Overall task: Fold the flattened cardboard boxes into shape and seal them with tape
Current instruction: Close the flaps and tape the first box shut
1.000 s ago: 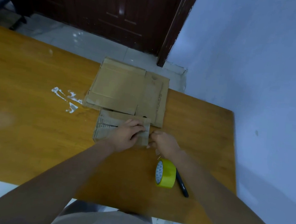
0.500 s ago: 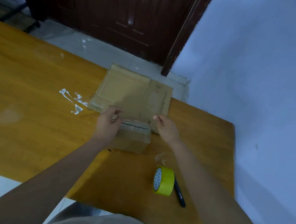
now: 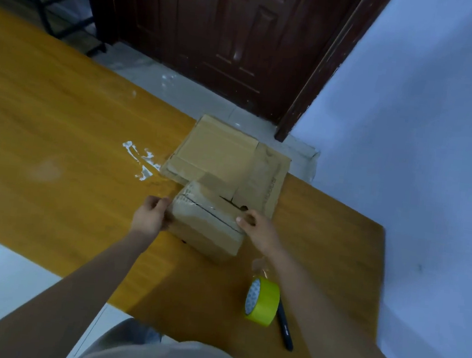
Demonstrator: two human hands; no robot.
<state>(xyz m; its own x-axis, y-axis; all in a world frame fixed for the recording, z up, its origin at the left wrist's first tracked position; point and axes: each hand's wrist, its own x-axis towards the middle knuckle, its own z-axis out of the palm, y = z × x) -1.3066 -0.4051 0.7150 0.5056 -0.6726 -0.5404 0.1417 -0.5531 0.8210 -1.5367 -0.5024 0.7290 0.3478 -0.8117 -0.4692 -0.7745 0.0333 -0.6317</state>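
The scene is carried by a wide orange-brown wooden bench [image 3: 53, 183], whose far right corner is set close to a pale blue wall [image 3: 425, 140] and a dark wooden door [image 3: 229, 32]. Near the far edge of the bench, a stack of flattened cardboard boxes [image 3: 223, 154] is laid flat. Against the near side of that stack, a small folded box [image 3: 209, 228] is stood on the bench, slightly turned, with its top flaps closed along a dark seam and a shiny strip of clear tape seen across the top. The box is held from both sides. The left hand [image 3: 150, 216] is placed at the left end of the box, with its fingers curled and pinching at the top edge, where the tape end appears to be held. The right hand [image 3: 256, 224] is placed at the right end, its thumb and fingers closed on the upper corner of the box. Closer to the person, to the right, a yellow tape roll [image 3: 263, 301] is stood on its edge on the bench, and a black pen [image 3: 285, 325] is laid just beside it on the right. To the left of the flattened stack, white residue marks [image 3: 140, 158] are seen on the bench surface.
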